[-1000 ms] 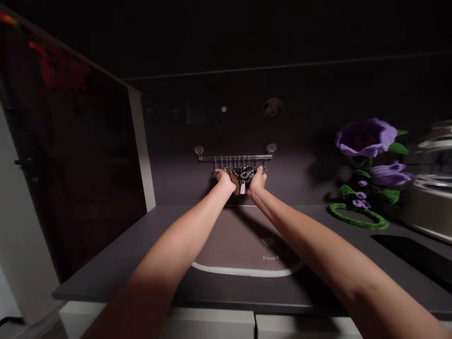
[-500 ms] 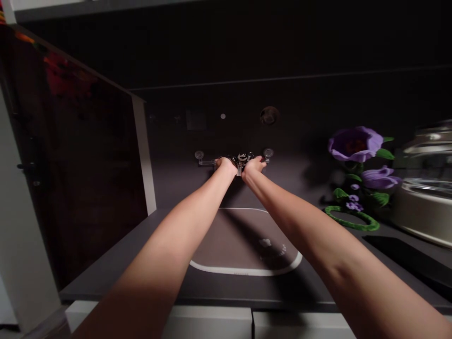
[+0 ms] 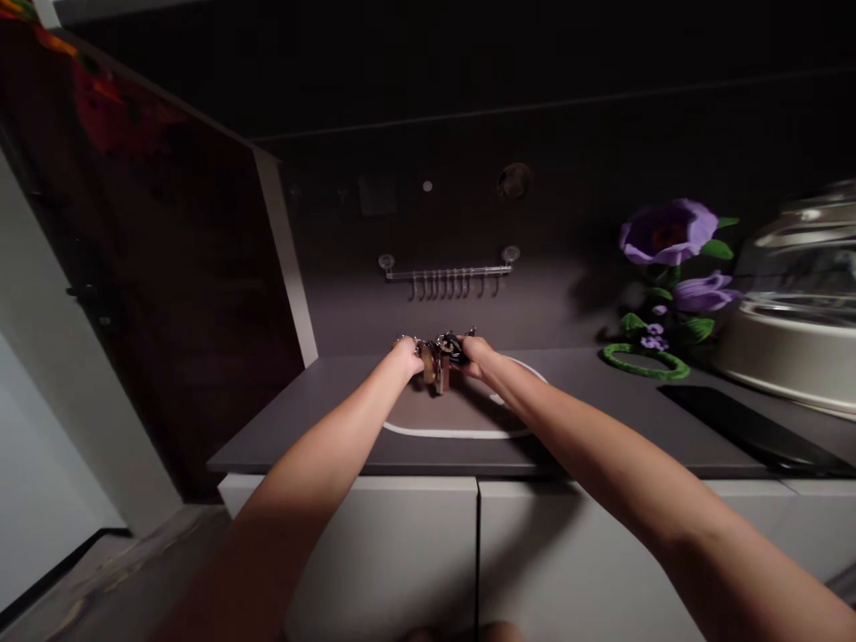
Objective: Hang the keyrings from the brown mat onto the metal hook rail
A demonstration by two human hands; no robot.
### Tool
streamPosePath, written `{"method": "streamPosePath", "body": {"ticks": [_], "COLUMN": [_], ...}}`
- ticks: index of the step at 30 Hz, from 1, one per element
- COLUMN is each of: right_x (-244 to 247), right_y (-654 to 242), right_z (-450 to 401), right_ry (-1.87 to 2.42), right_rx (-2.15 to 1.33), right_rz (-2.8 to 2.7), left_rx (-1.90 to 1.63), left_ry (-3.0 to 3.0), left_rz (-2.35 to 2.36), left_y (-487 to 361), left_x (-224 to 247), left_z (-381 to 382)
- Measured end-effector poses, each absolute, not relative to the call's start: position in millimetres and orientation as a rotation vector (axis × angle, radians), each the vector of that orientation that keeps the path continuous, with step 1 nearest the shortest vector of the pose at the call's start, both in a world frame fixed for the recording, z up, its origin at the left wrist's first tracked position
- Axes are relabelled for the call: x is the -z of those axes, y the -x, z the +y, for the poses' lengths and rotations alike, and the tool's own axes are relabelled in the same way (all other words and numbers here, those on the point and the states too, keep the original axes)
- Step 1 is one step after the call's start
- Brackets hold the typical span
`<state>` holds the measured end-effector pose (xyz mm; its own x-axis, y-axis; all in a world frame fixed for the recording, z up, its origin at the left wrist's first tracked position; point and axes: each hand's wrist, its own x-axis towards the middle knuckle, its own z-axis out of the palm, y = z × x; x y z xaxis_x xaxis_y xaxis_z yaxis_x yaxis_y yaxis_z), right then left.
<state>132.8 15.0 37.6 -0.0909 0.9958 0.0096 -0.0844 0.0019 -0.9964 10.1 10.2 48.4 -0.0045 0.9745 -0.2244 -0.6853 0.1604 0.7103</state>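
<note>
Several keys and key rings point(image 3: 440, 357) hang in a bunch between my two hands, over the brown mat point(image 3: 455, 415) with a white rim. My left hand point(image 3: 407, 355) is closed on the left side of the bunch. On the bunch's right side, my right hand point(image 3: 476, 353) is closed as well. Fingertips of both hands are partly hidden by the hands themselves. Above them, a clear rail with several hooks point(image 3: 449, 273) is fixed to the dark back wall, and nothing hangs from its hooks.
Purple knitted flowers point(image 3: 670, 234) with a green ring base stand at the right. Beside them are a large glass-topped container point(image 3: 795, 330) and a flat black object point(image 3: 749, 428). White cabinet doors point(image 3: 394, 553) lie below the counter edge point(image 3: 300, 464). A shelf overhangs above.
Both hands and the keys have moved down and away from the wall rail, whose hooks now show. The hands are farther apart. The view has tilted downward.
</note>
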Motion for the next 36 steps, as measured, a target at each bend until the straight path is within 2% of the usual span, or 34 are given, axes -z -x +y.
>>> {"method": "streamPosePath", "body": {"ticks": [2, 7, 12, 15, 19, 25, 28, 33, 36], "right_x": [-33.5, -28.8, -22.6, -16.4, -7.7, -13.2, -27.5, -50.5, -50.9], "right_y": [-144.0, -183.4, -215.3, -223.7, -226.4, -217.7, -202.7, -172.2, -164.5], "right_z": [-0.6, -19.3, -21.6, -24.1, -26.5, -35.1, -47.5, -72.0, -79.2], "right_ry": [1.175, 1.357, 1.681, 1.779, 1.784, 1.606, 1.373, 0.98, 0.83], "right_rx": [-1.422, -1.135, -0.248, 0.032, 0.046, 0.134, 0.003, -1.08, -1.502], "right_rz": [-1.15, -1.407, -1.884, -1.931, -1.906, -1.888, -2.01, -2.11, -1.909], "left_rx": [-1.3, -1.28, -1.333, -1.402, -1.435, -1.499, -1.535, -1.238, -1.024], "left_ry": [-0.464, -0.87, -1.448, -1.556, -1.336, -1.314, -1.389, -1.487, -1.355], "left_rz": [0.924, 1.22, 1.627, 1.617, 1.342, 1.25, 1.153, 0.792, 0.641], "left_y": [-1.6, 23.6, 50.8, 60.5, 61.0, 57.8, 56.2, 42.5, 32.7], "left_x": [-40.4, -29.3, -11.0, 0.6, 7.9, -10.0, -27.7, -48.8, -45.4], "left_z": [-2.8, -22.4, -22.0, -19.2, -21.3, -34.4, -44.4, -68.8, -82.0]}}
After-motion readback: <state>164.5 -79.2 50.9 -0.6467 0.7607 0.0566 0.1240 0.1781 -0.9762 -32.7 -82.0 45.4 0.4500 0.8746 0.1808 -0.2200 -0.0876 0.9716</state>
